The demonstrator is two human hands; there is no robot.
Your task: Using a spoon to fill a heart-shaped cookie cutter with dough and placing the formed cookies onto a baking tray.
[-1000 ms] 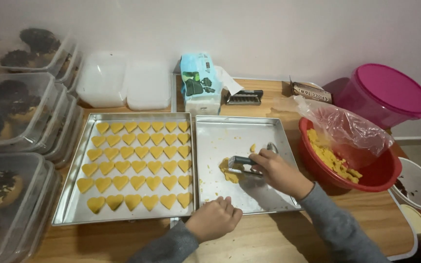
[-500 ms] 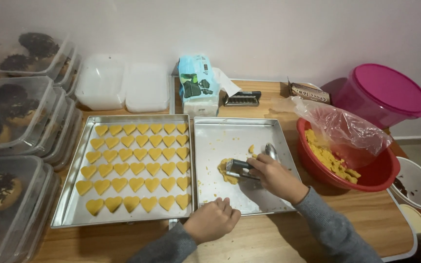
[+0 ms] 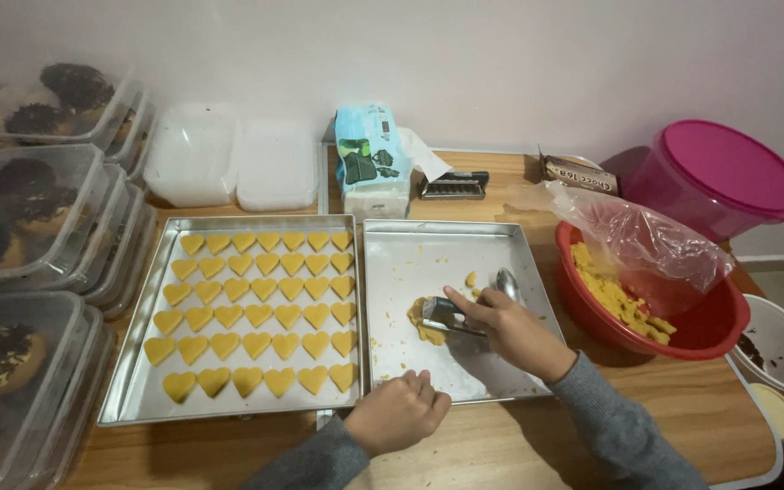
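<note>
- Dough lump (image 3: 427,319) on our right-hand tray (image 3: 501,381), under a metal cutter (image 3: 446,315)
- Right hand (image 3: 512,332): fingers pinching cutter, forefinger pressing; we judge shape-cutting in hand
- Left hand (image 3: 398,414): fingers curled together, steadying tray edge
- Next, we judge: lift the heart across to the filled tray (image 3: 138,390)

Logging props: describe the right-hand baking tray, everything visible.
The right tray is a shiny, square metal pan with a low raised rim, flat on the wooden table and edge to edge with the left tray. It holds scattered yellow crumbs, a dough lump and a spoon. The right hand works inside it; the left hand rests at its front rim.
</note>
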